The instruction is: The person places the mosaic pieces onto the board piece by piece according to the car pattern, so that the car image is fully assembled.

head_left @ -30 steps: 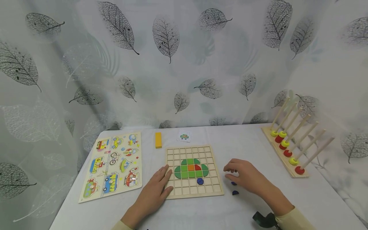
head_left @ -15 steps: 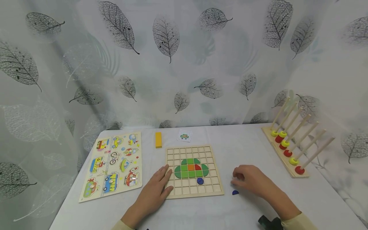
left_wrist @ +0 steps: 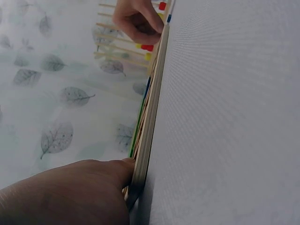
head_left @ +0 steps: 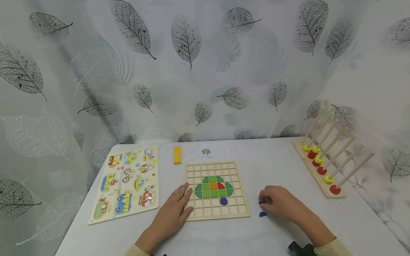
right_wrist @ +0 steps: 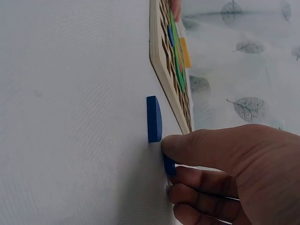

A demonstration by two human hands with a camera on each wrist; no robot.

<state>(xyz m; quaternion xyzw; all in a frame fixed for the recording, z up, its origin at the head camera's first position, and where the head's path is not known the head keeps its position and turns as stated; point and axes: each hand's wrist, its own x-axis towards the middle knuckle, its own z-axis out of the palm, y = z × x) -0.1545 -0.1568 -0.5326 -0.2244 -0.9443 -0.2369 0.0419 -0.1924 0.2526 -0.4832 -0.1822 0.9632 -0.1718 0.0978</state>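
A wooden grid board (head_left: pixel 238 209) lies in the middle of the head view, with green, red and orange pieces forming a rounded shape and a blue disc-shaped pair of pieces (head_left: pixel 223 201) below it. My left hand (head_left: pixel 169 213) rests on the board's left edge, fingers extended; its thumb (left_wrist: pixel 123 169) touches the edge in the left wrist view. Right of the board, my right hand (head_left: pixel 283 202) pinches a blue half-round piece (right_wrist: pixel 169 165) between thumb and finger at the tabletop. A second blue half-round piece (right_wrist: pixel 153 119) lies just beside the fingertips.
A vehicle puzzle board (head_left: pixel 128 185) lies at the left. A yellow block (head_left: pixel 177 155) and a small pattern card (head_left: pixel 206 150) sit behind the grid. At the right stands a peg rack (head_left: pixel 320 170) with red and yellow rings. A leaf-print curtain (head_left: pixel 205 71) hangs behind.
My right hand has shifted slightly right and down, and its fingers have closed on the farther blue half-round piece. The left hand stays on the board.
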